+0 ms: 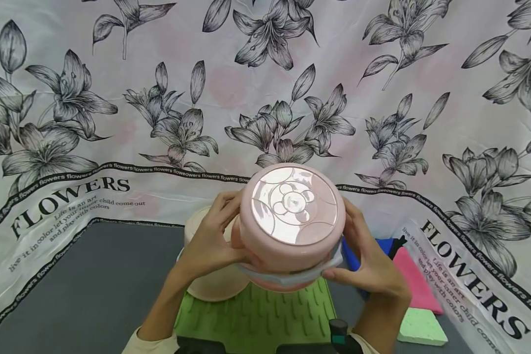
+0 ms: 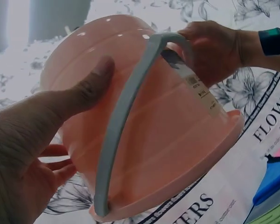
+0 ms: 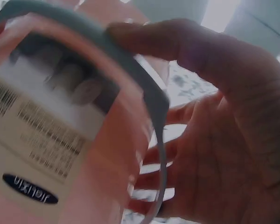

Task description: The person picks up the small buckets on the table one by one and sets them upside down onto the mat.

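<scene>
A pink plastic bucket [image 1: 294, 206] is held up in front of me, its base with a flower pattern turned toward the head camera. My left hand [image 1: 214, 241] grips its left side, thumb and fingers spread round the wall. On the opposite side my right hand [image 1: 367, 260] holds it. The grey handle [image 2: 123, 107] lies across the bucket's wall in the left wrist view. In the right wrist view, the right thumb [image 3: 149, 39] presses on the handle near a printed label [image 3: 46, 112], which reads upside down. Some fingertips are hidden behind the bucket.
Below the bucket lies a green ridged mat [image 1: 256, 319] on a dark grey table [image 1: 115, 285]. A cream round container [image 1: 219, 285] stands behind my left hand. To the right are blue cloth [image 1: 385, 245], a pink cloth [image 1: 418, 282] and a pale green block [image 1: 422, 327]. Flower-printed fabric [image 1: 181, 187] hangs behind.
</scene>
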Tool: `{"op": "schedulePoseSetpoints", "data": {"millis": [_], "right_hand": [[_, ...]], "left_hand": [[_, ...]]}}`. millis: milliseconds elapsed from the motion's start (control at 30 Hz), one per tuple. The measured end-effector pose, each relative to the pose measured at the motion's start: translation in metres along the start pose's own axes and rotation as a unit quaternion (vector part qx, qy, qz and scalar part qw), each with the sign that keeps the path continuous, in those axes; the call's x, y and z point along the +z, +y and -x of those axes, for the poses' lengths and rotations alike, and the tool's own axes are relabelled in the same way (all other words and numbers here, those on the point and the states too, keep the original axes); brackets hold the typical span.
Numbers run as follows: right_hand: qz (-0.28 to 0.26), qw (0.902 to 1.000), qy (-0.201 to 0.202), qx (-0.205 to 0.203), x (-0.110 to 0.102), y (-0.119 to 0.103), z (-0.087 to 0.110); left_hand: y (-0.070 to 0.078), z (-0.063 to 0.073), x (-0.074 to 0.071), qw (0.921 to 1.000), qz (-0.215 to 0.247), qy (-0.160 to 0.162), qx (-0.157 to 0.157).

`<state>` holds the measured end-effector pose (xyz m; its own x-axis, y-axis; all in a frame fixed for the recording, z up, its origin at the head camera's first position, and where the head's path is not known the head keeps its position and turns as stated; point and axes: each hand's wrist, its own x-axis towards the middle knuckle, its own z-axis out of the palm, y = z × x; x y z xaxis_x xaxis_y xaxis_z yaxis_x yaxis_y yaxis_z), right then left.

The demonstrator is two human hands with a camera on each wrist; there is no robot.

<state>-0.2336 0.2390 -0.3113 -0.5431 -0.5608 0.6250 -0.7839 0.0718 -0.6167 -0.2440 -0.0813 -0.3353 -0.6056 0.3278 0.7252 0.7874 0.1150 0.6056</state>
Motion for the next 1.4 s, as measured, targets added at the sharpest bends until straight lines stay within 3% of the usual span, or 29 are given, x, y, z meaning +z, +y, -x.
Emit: {"op": "schedulePoseSetpoints", "data": {"millis": [200,467,600,733,867,933,1000,1100,1233,1400], "right_hand": [[0.0,0.999,0.04,0.018,-0.005,0.001,0.005],[0.033,0.9948,0.086,0.043,-0.003,0.015,-0.005],[0.017,0.9949,0.092,0.037,-0.004,0.039,-0.008],[-0.024,0.9943,0.104,-0.001,-0.004,0.073,-0.006],[-0.07,0.9902,0.118,-0.027,-0.004,0.105,0.001],[-0.084,0.9889,0.121,-0.017,-0.005,0.117,0.006],[-0.088,0.9886,0.122,0.01,-0.005,0.126,0.011],[-0.08,0.9893,0.114,0.045,-0.005,0.131,0.018],[-0.046,0.99,0.097,0.091,-0.008,0.127,0.024],[0.016,0.9853,0.081,0.149,-0.017,0.112,0.032]], "left_hand": [[-0.013,-0.007,0.01,0.9997,0.019,0.014,-0.005],[-0.026,-0.013,0.028,0.9988,0.033,0.033,-0.014],[-0.032,-0.013,0.041,0.9978,0.03,0.031,-0.05],[-0.038,-0.015,0.056,0.9937,0.041,0.017,-0.103],[-0.042,-0.017,0.07,0.9784,0.122,0.003,-0.166],[-0.044,-0.018,0.074,0.9744,0.126,-0.004,-0.186],[-0.047,-0.018,0.076,0.9758,0.099,-0.01,-0.195],[-0.051,-0.018,0.078,0.9832,0.034,-0.017,-0.178],[-0.052,-0.018,0.078,0.9865,-0.006,-0.022,-0.162],[-0.042,-0.018,0.078,0.9783,-0.062,-0.049,-0.191]]}}
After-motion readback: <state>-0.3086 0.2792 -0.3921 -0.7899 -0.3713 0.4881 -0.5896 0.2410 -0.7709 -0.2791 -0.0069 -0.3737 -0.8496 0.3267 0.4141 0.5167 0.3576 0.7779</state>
